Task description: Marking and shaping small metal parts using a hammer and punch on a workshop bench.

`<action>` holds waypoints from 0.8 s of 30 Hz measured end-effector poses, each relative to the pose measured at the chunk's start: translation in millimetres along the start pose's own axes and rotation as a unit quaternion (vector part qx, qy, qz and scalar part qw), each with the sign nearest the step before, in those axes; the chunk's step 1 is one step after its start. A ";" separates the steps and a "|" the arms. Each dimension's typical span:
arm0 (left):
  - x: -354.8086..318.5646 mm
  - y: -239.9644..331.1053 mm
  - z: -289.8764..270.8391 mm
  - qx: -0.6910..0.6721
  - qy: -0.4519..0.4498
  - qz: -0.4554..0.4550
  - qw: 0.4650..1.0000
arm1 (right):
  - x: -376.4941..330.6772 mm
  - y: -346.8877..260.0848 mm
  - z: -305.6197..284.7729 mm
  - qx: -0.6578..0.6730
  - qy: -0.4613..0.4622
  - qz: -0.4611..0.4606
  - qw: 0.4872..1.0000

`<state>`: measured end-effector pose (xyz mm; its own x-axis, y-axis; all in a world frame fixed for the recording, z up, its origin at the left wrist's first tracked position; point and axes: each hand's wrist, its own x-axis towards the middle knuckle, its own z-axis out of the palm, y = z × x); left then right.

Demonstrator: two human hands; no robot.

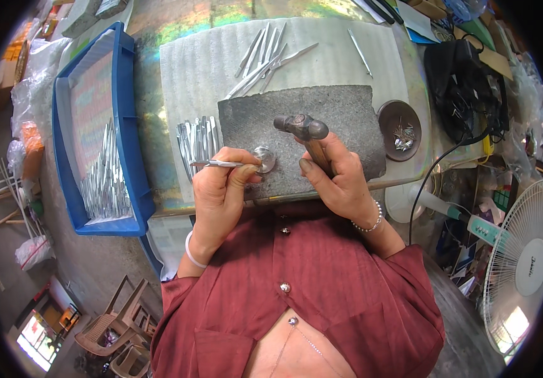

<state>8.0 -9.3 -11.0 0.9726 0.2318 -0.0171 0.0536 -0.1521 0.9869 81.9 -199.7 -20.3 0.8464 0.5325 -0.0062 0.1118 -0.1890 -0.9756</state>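
Slim metal piece (218,164) at left edge of stone slab (296,104), long axis nearly level, one end pointing left, other toward round metal block (267,165). Hammer (306,128) above slab, head crosswise, handle slanting down-right. Bare stone along slab's far edge; bowl (397,113) just beside right edge. Left hand (224,183): thumb and fingertips pinched together on metal piece. Right hand (344,173): clasped round hammer handle.

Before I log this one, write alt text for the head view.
A person's right hand grips a hammer over a gray slab, while the left hand holds a slim metal piece by a shiny round object. A blue tray of similar pieces sits left.
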 end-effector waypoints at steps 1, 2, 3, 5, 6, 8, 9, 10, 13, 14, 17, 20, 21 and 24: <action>-0.2 0.0 -0.3 0.001 0.003 -0.003 1.000 | 0.1 1.1 0.6 0.001 -0.001 0.001 1.000; -0.5 -0.2 -0.4 0.002 0.003 -0.004 1.000 | 0.3 2.7 1.2 0.002 -0.001 -0.006 1.000; -0.7 -0.4 -0.3 -0.002 0.007 -0.006 1.000 | 0.5 3.8 1.7 0.003 -0.001 -0.012 1.000; -1.0 -0.9 0.0 -0.004 0.010 -0.009 1.000 | 1.1 2.3 1.2 -0.001 -0.001 -0.014 1.000; -1.0 -1.3 -0.6 0.002 0.008 -0.010 1.000 | 1.5 1.5 0.9 -0.005 -0.001 -0.017 1.000; -0.6 -0.9 0.0 0.007 0.003 -0.012 1.000 | 1.3 0.1 0.0 -0.006 0.002 -0.017 1.000; -0.2 -0.4 0.9 0.020 0.003 -0.006 1.000 | 1.1 -0.2 -0.5 -0.007 0.004 -0.019 1.000; -0.4 0.3 1.2 0.035 0.003 -0.001 0.999 | 1.0 0.4 -0.5 -0.006 0.004 -0.018 1.000; 2.6 5.0 2.1 0.215 -0.005 0.157 0.964 | 1.0 1.0 -0.7 -0.015 -0.005 -0.011 1.000; 0.1 5.3 4.6 0.233 0.000 0.160 0.959 | 1.2 -0.4 -0.5 0.029 -0.018 0.008 0.999; -0.5 10.9 9.7 0.290 0.010 0.189 0.938 | 3.2 -14.5 -1.8 0.095 -0.065 -0.017 0.993; -9.7 2.0 3.7 0.312 -0.016 0.175 0.934 | 20.7 -47.8 -4.3 0.084 -0.116 -0.148 0.979; -12.0 0.1 2.4 0.311 -0.040 0.152 0.937 | 27.5 -57.8 -1.6 0.050 -0.131 -0.233 0.962; 0.4 12.0 -0.6 0.318 -0.073 0.249 0.912 | 37.9 -73.6 2.1 -0.010 -0.143 -0.287 0.947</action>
<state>8.9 -10.5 1.0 0.9297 -0.1402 0.3405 -0.3266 -0.7412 0.5864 104.7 -163.9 50.8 0.4676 0.7537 0.4618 0.5233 0.1851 -0.8318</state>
